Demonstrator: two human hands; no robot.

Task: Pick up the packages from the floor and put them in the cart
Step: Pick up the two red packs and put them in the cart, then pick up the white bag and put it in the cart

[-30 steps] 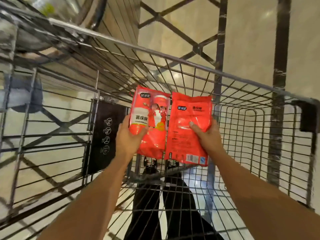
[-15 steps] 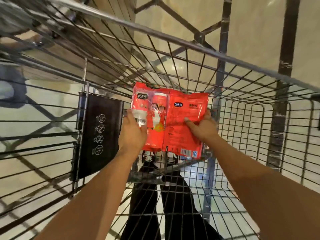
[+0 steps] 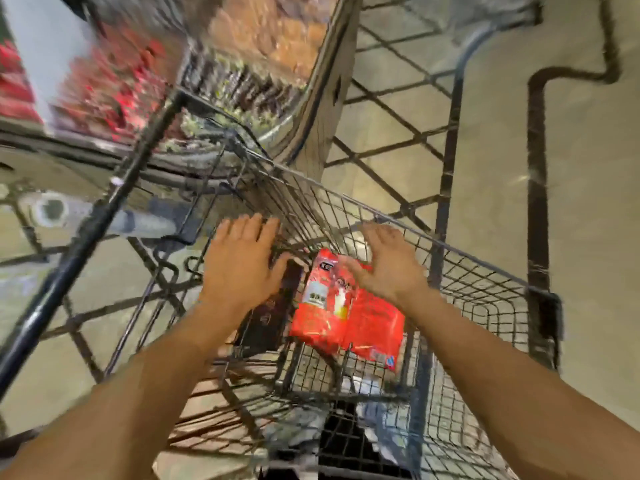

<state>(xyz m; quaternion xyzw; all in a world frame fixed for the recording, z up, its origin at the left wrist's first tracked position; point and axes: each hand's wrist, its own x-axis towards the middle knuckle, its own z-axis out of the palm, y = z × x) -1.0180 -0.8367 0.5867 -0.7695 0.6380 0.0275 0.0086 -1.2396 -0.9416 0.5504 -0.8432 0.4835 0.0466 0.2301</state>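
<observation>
Two red packages lie side by side inside the wire cart (image 3: 485, 268), the left package (image 3: 323, 306) showing a white label and the right package (image 3: 377, 327) overlapping its edge. My left hand (image 3: 239, 265) hovers above the cart's left side with fingers spread, holding nothing. Above the packages' top edge my right hand (image 3: 391, 265) is open too, fingers relaxed, partly covering the packages' upper right corner. Neither hand grips a package.
A black panel (image 3: 273, 313) with white icons stands at the cart's left wall beside the packages. A dark cart handle bar (image 3: 86, 233) runs diagonally at left. Blurred shelves with red goods (image 3: 114, 84) are at the top left. Pale tiled floor (image 3: 581, 168) lies to the right.
Both hands have let go of the two red packages, which now lie in the cart. The hands have lifted and opened, and the view has swung upward and blurred.
</observation>
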